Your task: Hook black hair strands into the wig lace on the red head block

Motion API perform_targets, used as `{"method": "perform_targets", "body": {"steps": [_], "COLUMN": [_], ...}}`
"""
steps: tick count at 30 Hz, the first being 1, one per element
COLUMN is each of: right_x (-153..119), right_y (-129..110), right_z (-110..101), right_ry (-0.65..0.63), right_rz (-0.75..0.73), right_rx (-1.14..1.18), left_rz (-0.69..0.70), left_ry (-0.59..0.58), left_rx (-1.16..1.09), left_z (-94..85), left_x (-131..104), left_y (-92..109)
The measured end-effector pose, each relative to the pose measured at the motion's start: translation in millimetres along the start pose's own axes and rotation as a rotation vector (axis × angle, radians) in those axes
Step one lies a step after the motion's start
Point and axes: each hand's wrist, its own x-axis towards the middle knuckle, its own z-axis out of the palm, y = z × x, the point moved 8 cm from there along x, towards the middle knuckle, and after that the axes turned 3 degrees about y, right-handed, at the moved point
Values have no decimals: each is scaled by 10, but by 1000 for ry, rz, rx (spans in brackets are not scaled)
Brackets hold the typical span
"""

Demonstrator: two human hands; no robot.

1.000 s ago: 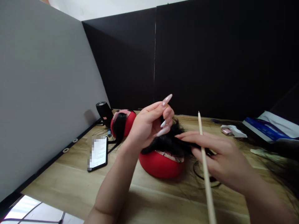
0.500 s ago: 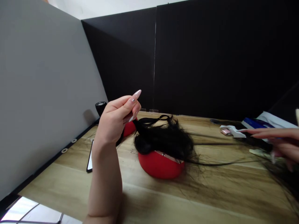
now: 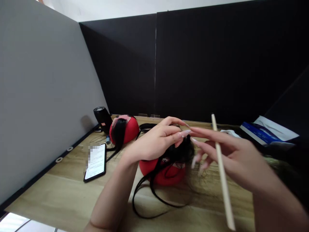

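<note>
A red dome-shaped form [image 3: 159, 175] stands on the table, topped with a mass of black hair [image 3: 187, 149] that has loose strands trailing toward me. Over this hair is my left hand [image 3: 161, 137], thumb and fingers pressed together; whatever they pinch is hidden. My right hand [image 3: 231, 151] meets its fingertips from the right. A pale wooden stick [image 3: 223, 180] with a thin dark tip lies across the right hand, held at its finger bases, while thumb and forefinger reach toward my left fingertips.
Behind on the left is a second red form [image 3: 130, 129] with black hair and pinkish netting, beside a black cylindrical speaker [image 3: 102, 119]. A lit phone [image 3: 96, 162] lies nearer me. On the right is a blue box [image 3: 259, 133] with white paper. Dark panels [image 3: 205, 64] close off the back.
My right hand has come in from the far right, the stick now plainly visible in it. My left hand has lowered rightward onto the hair. Hair strands now curl in front of the form.
</note>
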Motion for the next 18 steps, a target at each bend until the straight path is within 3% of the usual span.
{"method": "perform_targets", "body": {"steps": [3, 6, 10, 14, 18], "right_x": [25, 48, 55, 66, 30], "right_y": [41, 58, 56, 29, 190], "right_z": [235, 234, 221, 225, 58], "right_ry": [-25, -31, -83, -103, -208], "right_rz": [58, 57, 82, 97, 130], "right_rx": [266, 342, 334, 278, 24], "left_rz": [-4, -9, 30, 88, 115], "left_ry": [10, 27, 63, 51, 105], "left_rx": [-24, -62, -206, -598, -829], "left_z": [0, -30, -30, -9, -136], "left_x": [12, 24, 54, 44, -20], "left_y": [-18, -35, 1, 80, 99]}}
